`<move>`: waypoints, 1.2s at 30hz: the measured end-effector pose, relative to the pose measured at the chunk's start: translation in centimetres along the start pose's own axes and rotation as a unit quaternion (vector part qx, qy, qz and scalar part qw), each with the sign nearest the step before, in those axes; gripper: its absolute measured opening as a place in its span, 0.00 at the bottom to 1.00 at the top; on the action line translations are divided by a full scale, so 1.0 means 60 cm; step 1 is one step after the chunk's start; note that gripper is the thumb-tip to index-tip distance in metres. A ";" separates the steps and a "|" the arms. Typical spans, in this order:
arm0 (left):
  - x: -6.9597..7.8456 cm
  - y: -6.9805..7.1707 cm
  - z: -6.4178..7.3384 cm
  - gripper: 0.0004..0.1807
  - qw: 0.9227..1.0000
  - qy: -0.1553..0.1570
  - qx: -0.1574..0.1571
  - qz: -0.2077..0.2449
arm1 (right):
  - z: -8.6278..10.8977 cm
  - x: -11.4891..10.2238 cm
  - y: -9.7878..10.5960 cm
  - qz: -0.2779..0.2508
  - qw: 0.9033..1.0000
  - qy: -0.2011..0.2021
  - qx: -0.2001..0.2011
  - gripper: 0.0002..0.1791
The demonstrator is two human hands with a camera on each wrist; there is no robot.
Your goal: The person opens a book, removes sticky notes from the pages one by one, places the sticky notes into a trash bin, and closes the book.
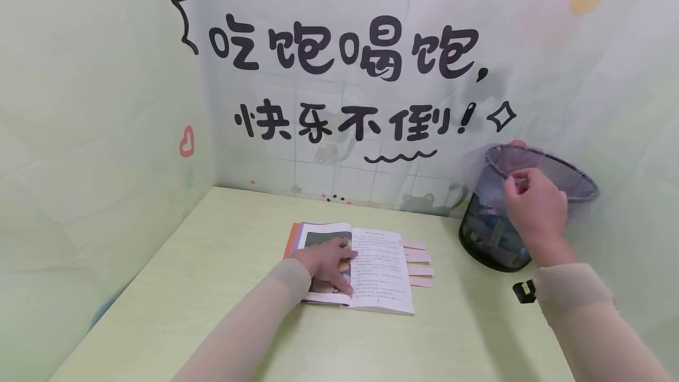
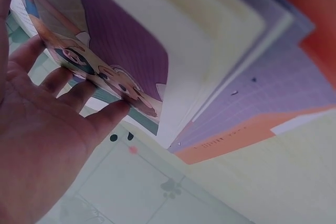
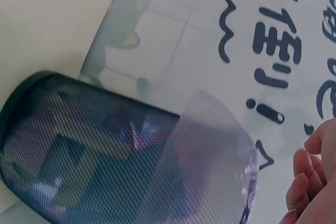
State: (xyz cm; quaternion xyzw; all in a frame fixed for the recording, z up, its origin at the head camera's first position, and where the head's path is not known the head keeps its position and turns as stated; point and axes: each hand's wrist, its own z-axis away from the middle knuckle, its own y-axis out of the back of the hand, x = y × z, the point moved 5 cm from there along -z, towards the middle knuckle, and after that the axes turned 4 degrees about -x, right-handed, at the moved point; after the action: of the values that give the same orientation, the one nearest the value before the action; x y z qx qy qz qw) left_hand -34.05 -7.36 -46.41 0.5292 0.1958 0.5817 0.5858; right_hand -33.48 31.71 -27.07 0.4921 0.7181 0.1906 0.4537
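Note:
An open book (image 1: 379,270) lies on the table, with printed text on its right page and a colour picture on its left page. Several pink sticky tabs (image 1: 420,271) stick out from its right edge. My left hand (image 1: 331,264) rests on the left page with fingers spread; in the left wrist view its fingertips touch the illustrated page (image 2: 126,40). At the right, my right hand (image 1: 538,202) is above the mesh wastebasket (image 1: 490,229), fingers curled and thumb close to the index finger. Nothing shows between these fingers (image 3: 299,190).
The wastebasket has a translucent liner (image 3: 210,145) folded over its rim and some dark and pale contents. A small black object (image 1: 525,291) lies on the table (image 1: 212,311) near the right forearm. Printed walls (image 1: 329,181) stand behind and at the sides.

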 end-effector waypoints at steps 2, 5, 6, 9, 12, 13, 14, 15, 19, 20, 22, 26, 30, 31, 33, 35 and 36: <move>0.000 0.000 0.000 0.54 1.000 -0.001 -0.004 0.008 | 0.007 -0.007 -0.013 -0.005 1.000 0.016 0.000 0.22; 0.000 0.000 0.000 0.54 1.000 -0.004 -0.008 0.019 | 0.017 -0.012 -0.036 -0.006 0.999 0.037 -0.008 0.21; 0.001 0.000 0.000 0.54 1.000 -0.006 -0.010 0.021 | 0.020 -0.012 -0.044 -0.005 0.999 0.042 -0.012 0.20; 0.000 0.000 -0.001 0.54 1.000 -0.010 -0.013 0.024 | 0.029 -0.010 -0.068 0.000 0.998 0.050 -0.026 0.19; -0.001 0.000 -0.001 0.54 1.000 -0.015 -0.016 0.023 | 0.037 -0.007 -0.095 0.005 0.998 0.052 -0.039 0.18; -0.002 0.000 -0.001 0.54 0.999 -0.015 -0.017 0.023 | 0.039 -0.006 -0.105 0.006 0.998 0.054 -0.043 0.17; -0.002 0.000 -0.002 0.54 0.999 -0.017 -0.018 0.023 | 0.042 -0.005 -0.114 0.007 0.997 0.054 -0.048 0.17; -0.003 0.000 -0.002 0.54 0.999 -0.018 -0.019 0.022 | 0.045 -0.003 -0.124 0.008 0.997 0.054 -0.056 0.17; -0.006 0.000 -0.004 0.54 0.999 -0.018 -0.020 0.021 | 0.056 0.000 -0.165 0.017 0.994 0.052 -0.095 0.16; -0.007 0.000 -0.004 0.54 0.999 -0.018 -0.020 0.020 | 0.059 0.001 -0.176 0.020 0.993 0.050 -0.109 0.17; -0.008 0.000 -0.005 0.54 0.999 -0.017 -0.020 0.018 | 0.064 0.001 -0.200 0.024 0.989 0.043 -0.143 0.17; -0.008 -0.001 -0.007 0.55 1.000 -0.015 -0.018 0.017 | 0.074 0.002 -0.250 0.036 0.976 0.032 -0.212 0.19; -0.004 -0.002 -0.006 0.55 0.999 -0.020 -0.018 0.019 | 0.082 0.002 -0.296 0.047 0.964 0.026 -0.259 0.19; -0.002 -0.002 -0.005 0.56 0.999 -0.021 -0.018 0.019 | 0.084 0.003 -0.305 0.049 0.962 0.025 -0.268 0.19; 0.000 -0.002 -0.002 0.56 0.999 -0.023 -0.017 0.017 | 0.089 0.003 -0.321 0.053 0.959 0.028 -0.279 0.18; 0.002 -0.002 -0.001 0.56 1.000 -0.021 -0.015 0.015 | 0.094 0.003 -0.335 0.063 0.954 0.039 -0.289 0.18; 0.002 -0.001 0.000 0.56 1.000 -0.021 -0.015 0.014 | 0.098 0.003 -0.342 0.071 0.951 0.046 -0.296 0.18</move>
State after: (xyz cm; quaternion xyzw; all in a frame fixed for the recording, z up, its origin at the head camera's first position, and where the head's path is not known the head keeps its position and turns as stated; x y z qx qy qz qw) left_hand -33.96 -7.23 -46.41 0.5353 0.1670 0.5816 0.5893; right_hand -39.51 21.76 -44.96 0.3759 0.6129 0.4485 0.5310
